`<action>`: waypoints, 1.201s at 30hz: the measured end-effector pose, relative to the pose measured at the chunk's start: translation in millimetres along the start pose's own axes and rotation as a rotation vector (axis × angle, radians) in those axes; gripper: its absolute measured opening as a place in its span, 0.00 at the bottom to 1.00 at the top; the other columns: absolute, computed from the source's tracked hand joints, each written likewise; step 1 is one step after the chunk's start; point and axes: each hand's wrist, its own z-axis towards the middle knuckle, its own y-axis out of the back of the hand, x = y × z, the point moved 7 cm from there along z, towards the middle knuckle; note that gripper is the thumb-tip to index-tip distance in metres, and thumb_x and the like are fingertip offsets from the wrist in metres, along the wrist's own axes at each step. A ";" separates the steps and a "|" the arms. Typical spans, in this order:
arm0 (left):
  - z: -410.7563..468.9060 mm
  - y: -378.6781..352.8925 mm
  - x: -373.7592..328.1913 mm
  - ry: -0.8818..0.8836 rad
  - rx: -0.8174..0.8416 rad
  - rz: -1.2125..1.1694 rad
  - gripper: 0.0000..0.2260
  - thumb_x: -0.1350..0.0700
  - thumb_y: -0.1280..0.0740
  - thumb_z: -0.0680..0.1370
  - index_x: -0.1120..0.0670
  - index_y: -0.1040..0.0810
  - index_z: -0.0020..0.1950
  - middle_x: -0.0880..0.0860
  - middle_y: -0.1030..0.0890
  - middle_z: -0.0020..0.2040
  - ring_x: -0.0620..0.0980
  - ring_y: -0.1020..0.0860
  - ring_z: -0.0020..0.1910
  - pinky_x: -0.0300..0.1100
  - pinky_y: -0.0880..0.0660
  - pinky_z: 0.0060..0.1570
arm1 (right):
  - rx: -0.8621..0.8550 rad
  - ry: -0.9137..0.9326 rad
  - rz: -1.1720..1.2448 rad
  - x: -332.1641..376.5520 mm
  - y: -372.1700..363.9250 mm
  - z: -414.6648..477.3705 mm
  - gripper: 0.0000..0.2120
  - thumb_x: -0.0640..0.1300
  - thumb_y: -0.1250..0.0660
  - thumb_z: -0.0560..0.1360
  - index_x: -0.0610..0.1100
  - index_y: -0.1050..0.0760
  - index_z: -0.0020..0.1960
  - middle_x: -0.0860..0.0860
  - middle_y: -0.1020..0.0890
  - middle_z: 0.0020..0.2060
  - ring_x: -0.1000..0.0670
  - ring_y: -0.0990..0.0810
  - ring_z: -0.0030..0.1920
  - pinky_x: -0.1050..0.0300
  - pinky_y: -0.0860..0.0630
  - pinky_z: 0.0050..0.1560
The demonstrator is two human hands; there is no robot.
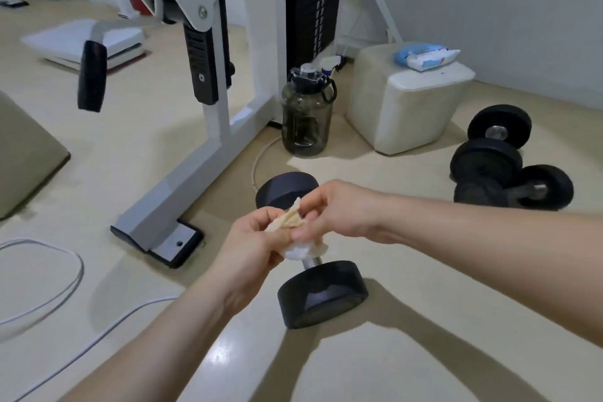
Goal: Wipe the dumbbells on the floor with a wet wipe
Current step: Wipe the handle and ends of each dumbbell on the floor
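Note:
A black dumbbell (321,292) lies on the floor in front of me, its far head (284,188) showing behind my hands and its steel handle mostly hidden. Just above the handle, my left hand (251,245) and my right hand (339,212) both pinch a crumpled white wet wipe (293,222) that looks soiled on top. Its lower part (306,251) hangs down over the handle. Two more black dumbbells (499,153) lie at the right, one resting against the other.
A white weight machine frame (182,192) with a black foot stands at the left. A dark water jug (306,114) and a pale pouf (411,108) carrying a wet wipe pack (427,57) stand behind. White cables (65,274) lie on the floor at left.

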 end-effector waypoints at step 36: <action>23.8 -22.3 41.8 -0.150 0.022 0.123 0.15 0.67 0.44 0.78 0.55 0.19 0.47 0.52 0.19 0.32 0.48 0.24 0.31 0.40 0.27 0.35 | -0.442 -0.138 0.922 -97.4 -11.3 -16.6 0.18 0.49 0.27 0.67 0.39 0.27 0.49 0.37 0.18 0.49 0.39 0.18 0.51 0.46 0.21 0.56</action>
